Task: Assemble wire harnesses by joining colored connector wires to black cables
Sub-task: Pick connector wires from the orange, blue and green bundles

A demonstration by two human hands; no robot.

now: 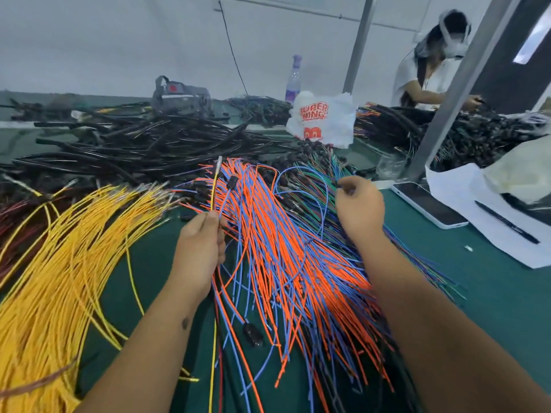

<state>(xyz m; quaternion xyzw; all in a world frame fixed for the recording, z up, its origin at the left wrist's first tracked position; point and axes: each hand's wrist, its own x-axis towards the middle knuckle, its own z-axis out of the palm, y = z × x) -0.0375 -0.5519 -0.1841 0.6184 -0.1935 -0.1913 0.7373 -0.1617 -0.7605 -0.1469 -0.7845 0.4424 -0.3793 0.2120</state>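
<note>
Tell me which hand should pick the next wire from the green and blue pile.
Right. The right hand is already at the green and blue wires, pinching a blue one. The left hand is occupied gripping a yellow wire and a blue one.

Your right hand (359,204) curls over whatever its fingertips pinch, so you cannot tell which wire it has. Your left hand (201,248) hides the stretch of yellow wire (214,186) and blue wire (224,201) running through its grip. Both forearms run off the bottom edge. The yellow bundle (59,263) is cut off at the left and bottom edges and smeared by blur. The black cables (134,144) tangle too densely to count. The post (447,96) covers part of the other person (423,76).
</note>
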